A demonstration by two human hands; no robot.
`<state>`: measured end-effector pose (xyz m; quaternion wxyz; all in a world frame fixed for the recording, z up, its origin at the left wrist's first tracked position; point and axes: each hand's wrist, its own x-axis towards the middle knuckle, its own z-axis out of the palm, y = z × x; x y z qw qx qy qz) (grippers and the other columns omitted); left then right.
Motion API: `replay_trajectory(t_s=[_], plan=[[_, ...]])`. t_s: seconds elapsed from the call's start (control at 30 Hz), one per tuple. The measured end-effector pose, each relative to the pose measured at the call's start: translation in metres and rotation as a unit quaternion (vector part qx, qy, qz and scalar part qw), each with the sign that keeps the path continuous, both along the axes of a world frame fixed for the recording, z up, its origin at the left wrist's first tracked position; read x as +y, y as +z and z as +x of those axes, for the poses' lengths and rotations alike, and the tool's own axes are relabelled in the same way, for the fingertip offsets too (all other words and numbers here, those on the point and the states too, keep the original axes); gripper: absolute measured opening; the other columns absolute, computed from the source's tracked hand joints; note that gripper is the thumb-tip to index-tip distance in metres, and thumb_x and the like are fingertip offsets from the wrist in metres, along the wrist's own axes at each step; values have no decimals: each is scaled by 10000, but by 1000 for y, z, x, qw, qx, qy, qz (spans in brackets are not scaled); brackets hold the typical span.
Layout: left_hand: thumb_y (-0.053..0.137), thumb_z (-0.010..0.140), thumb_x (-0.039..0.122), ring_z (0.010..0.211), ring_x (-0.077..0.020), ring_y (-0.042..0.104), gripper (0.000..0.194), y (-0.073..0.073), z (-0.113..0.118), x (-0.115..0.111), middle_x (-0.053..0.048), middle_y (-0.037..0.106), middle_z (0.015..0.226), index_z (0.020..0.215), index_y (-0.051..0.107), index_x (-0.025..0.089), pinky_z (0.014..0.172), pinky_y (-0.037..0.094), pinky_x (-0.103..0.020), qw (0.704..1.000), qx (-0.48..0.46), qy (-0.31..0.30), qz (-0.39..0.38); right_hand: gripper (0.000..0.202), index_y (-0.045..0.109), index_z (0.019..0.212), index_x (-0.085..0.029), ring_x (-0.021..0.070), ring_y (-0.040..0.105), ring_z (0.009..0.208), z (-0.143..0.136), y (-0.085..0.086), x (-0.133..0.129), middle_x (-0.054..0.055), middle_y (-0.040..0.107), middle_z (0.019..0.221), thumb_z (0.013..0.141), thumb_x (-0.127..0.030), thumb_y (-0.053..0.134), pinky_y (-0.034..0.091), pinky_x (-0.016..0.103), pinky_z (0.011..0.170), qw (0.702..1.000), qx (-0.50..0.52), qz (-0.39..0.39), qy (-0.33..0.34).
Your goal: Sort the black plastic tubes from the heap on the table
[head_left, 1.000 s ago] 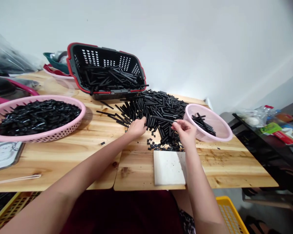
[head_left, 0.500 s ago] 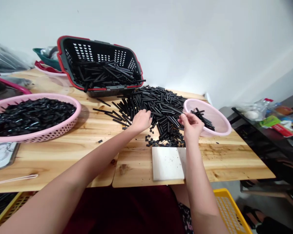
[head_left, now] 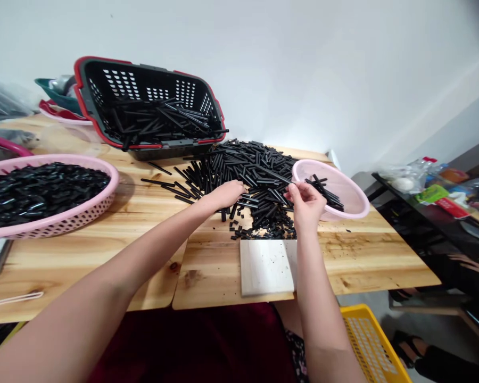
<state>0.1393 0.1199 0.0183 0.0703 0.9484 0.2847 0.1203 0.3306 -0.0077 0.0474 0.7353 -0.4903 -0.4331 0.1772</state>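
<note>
Black tubes (head_left: 251, 159) lie in a heap on the wooden table, with short cut pieces (head_left: 277, 229) at its near edge. My left hand (head_left: 228, 194) is at the left near side of the heap, fingers curled down among the tubes; what they hold, if anything, is hidden. Thumb and fingers of my right hand (head_left: 306, 199) pinch a long thin dark tool (head_left: 273, 174), which points up and left over the heap. Just right of that hand, a pink bowl (head_left: 349, 191) contains some black tubes. A pale board (head_left: 267, 268) lies in front of the heap.
Behind on the left, a grey and red basket (head_left: 151, 143) of long black tubes leans open. A pink basket (head_left: 91, 205) full of shiny black pieces stands at the left. A yellow crate (head_left: 369, 340) is low right. At the far right, a person's hand (head_left: 473, 263) shows beside a cluttered shelf.
The view has shifted, so most things appear further left. My left hand has moved slightly right relative to the heap, and tubes near it have shifted. My right hand keeps its pinch.
</note>
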Motion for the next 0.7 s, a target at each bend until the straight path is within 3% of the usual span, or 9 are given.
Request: replay_trajectory(t_s=[0.13,0.2,0.3,0.37,0.47,0.57,0.7], plan=[[518,855,322,991,-121,576,306,2,-27,-18,-77,619,1085,1027,714,163,930,442,-231,983,-165,38,-73,434,649,886,-93,101,614,598,-2,-1,0,50,640,771,673,-450,771,536,203,585,999,-33,-18,21],[621,791,379,949,-116,591,348,5,-40,-30,-73,645,1055,1036,710,148,898,460,-225,935,-300,95,-162,421,654,890,-99,104,616,599,-3,-2,-1,47,640,761,682,-448,766,525,200,578,997,-58,-31,32],[731,687,423,816,-92,617,481,9,-59,-44,-76,681,970,1047,676,109,760,483,-188,792,-477,162,-344,393,661,892,-112,111,624,611,-8,-3,-5,42,638,754,694,-435,764,522,203,587,993,-92,-43,59],[760,662,397,775,-78,632,483,9,-70,-50,-74,686,966,1031,639,111,718,489,-173,690,-554,170,-433,373,665,895,-118,119,632,625,-13,-4,-8,42,640,752,706,-426,758,522,206,594,989,-115,-53,80],[762,676,312,785,-70,656,389,5,-79,-55,-62,684,961,959,582,114,775,527,-199,584,-609,163,-511,343,669,894,-124,126,640,636,-18,-6,-11,42,642,736,724,-410,750,513,200,589,982,-147,-64,100],[733,718,252,815,-74,671,313,1,-80,-60,-61,686,951,935,558,111,849,548,-237,539,-613,159,-555,326,668,890,-127,127,642,635,-20,-6,-12,41,643,727,736,-405,743,510,200,586,980,-160,-63,104],[715,741,233,782,-76,675,282,3,-76,-67,-61,688,917,939,554,111,823,564,-221,521,-610,176,-570,324,666,893,-127,130,645,641,-21,-6,-13,44,648,745,740,-403,742,519,206,593,978,-164,-69,111]])
